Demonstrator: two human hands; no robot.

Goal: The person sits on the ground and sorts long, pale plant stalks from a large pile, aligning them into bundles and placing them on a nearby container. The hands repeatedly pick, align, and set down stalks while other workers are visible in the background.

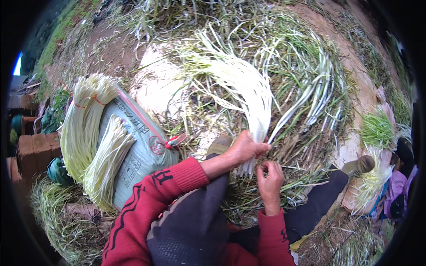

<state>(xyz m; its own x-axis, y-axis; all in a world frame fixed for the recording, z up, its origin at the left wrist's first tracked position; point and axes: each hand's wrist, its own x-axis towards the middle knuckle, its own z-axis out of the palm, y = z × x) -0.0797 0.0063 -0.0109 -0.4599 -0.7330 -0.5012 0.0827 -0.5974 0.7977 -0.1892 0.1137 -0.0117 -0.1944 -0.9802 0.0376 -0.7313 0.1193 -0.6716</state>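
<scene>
My left hand [245, 148] is wrapped round the lower part of a bunch of pale yellow-white blanched chives [255, 99]. Their leaves fan out away from me, and the white stalk ends [246, 167] stick out below the fist. Just to the right and nearer to me is my right hand [270, 181], its thumb and fingertips drawn together close to those ends. Whether something thin is pinched there is too small to see. Longer stalks with green leaves [310, 106] lie beyond my hands on the right, their white ends reaching toward the left hand.
On the left, a stuffed pale green sack [138, 170] carries chive bundles [80, 128] tied with red bands and another bundle [106, 159]. A small red-and-green item [172, 142] lies at its edge. Leaf litter [213, 17] covers the ground. More chives [375, 177] lie far right, beside a person's purple clothing [397, 190].
</scene>
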